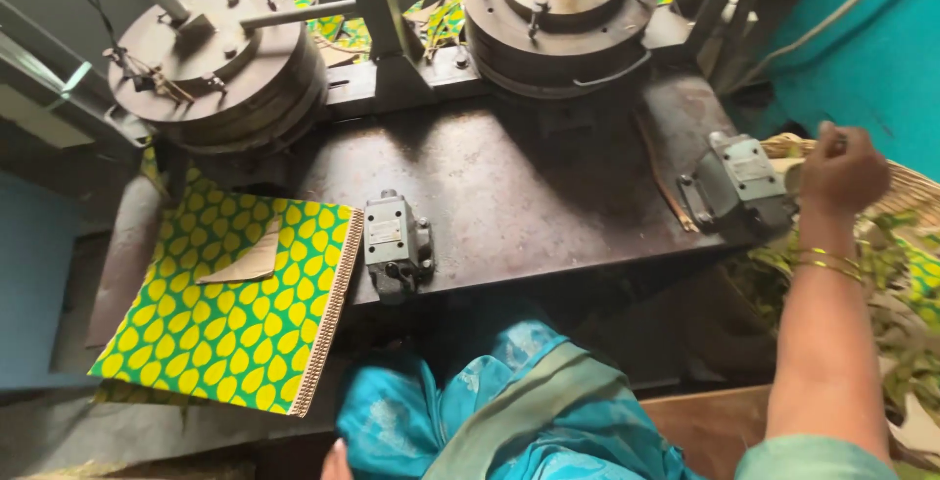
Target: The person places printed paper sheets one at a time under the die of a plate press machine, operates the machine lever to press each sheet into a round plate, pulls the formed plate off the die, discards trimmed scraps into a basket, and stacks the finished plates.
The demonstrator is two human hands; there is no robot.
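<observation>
My right hand [842,168] reaches out to the right over a woven basket [911,186], fingers closed, apparently pinching something small at its top; what it holds is hidden. Gold bangles sit on that wrist. Only a sliver of my left hand [336,460] shows at the bottom edge, near my teal clothing; its fingers are hidden. A stack of green sheets with yellow leaf print [230,304] lies at the left on the machine bed, with a brown cardboard scrap [245,264] on top.
Two round metal press dies, the left die [220,59] and the right die [558,10], stand at the back of a dark steel bed [509,186]. Grey valve blocks, one valve block [395,245] and another valve block [739,186], are mounted at the front. Green and yellow scraps [901,294] fill the basket area.
</observation>
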